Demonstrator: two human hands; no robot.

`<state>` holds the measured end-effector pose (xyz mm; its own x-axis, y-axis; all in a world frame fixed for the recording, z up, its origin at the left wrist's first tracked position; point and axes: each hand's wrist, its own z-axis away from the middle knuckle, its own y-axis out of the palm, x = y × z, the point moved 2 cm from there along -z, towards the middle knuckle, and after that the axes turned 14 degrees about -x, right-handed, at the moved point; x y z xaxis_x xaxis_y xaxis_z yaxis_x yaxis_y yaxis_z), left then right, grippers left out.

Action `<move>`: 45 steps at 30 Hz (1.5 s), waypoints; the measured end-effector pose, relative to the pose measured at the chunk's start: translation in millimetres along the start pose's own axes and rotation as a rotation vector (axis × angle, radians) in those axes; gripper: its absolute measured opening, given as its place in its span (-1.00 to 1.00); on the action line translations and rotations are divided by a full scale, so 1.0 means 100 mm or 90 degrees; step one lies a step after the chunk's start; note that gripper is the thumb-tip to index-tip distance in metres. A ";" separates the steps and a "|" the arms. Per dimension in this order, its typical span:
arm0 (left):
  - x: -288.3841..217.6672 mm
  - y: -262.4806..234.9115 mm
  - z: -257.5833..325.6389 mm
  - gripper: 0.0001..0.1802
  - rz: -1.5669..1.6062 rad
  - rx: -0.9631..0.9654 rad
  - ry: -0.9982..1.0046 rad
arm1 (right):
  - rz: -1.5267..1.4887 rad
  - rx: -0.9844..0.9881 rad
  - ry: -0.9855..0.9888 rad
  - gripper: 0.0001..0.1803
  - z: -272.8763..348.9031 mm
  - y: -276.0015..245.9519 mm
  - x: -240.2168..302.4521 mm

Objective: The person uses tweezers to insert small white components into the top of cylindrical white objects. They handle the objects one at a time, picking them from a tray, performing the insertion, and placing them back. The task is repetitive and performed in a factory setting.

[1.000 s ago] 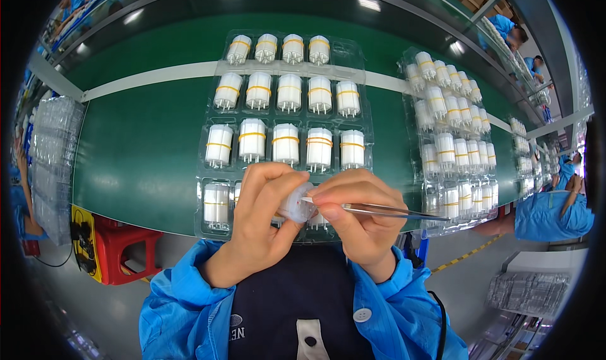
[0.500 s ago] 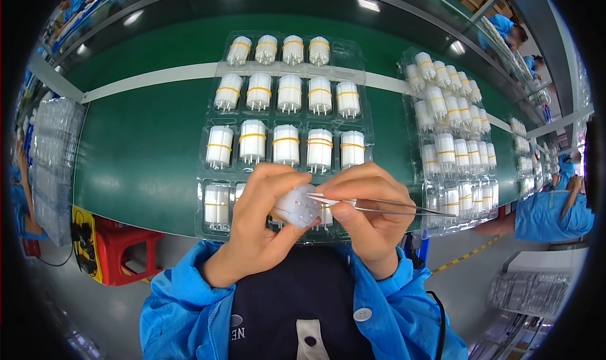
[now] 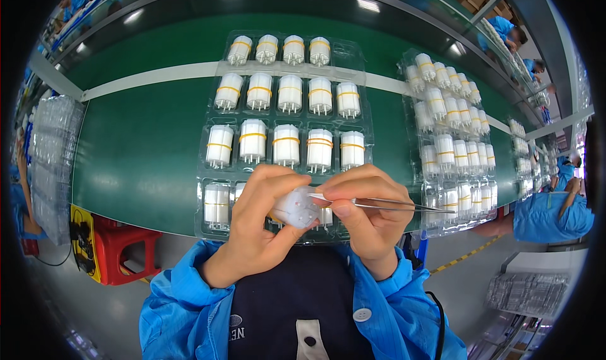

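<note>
Between the thumb and fingers of my left hand is a white cylindrical part, its round end turned toward me and small metal pins showing on it. My right hand pinches a pair of metal tweezers, whose tips reach the upper right edge of that round end. Whether the tips grip a pin or only touch the part is too small to tell. Under and beyond both hands lies a clear plastic tray with rows of similar white cylinders, each banded with a yellow rubber band. My hands hide part of its nearest row.
More filled clear trays stand to the right on the green bench. A red plastic stool is at the lower left, beside stacked clear trays. Another person in blue works at the far right.
The rear end of the tweezers has lifted slightly, while their tips stay at the white part's end. Both hands otherwise hold almost the same position.
</note>
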<state>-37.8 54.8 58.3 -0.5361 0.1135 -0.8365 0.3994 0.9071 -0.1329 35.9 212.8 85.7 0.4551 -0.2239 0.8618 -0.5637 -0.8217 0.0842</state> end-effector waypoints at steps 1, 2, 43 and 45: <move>0.00 0.02 0.01 -0.41 0.007 -0.023 -0.009 | -0.001 -0.001 0.000 -0.83 0.00 0.00 0.00; -0.01 0.03 0.02 -0.42 0.014 -0.045 -0.017 | -0.002 -0.002 -0.001 -0.83 0.00 0.00 -0.01; 0.00 0.06 0.03 -0.28 -0.097 -0.034 0.103 | -0.001 -0.025 0.007 -0.85 0.08 0.05 0.06; 0.00 0.05 0.03 -0.27 -0.102 -0.027 0.107 | -0.007 -0.023 -0.002 -0.85 0.10 0.04 0.02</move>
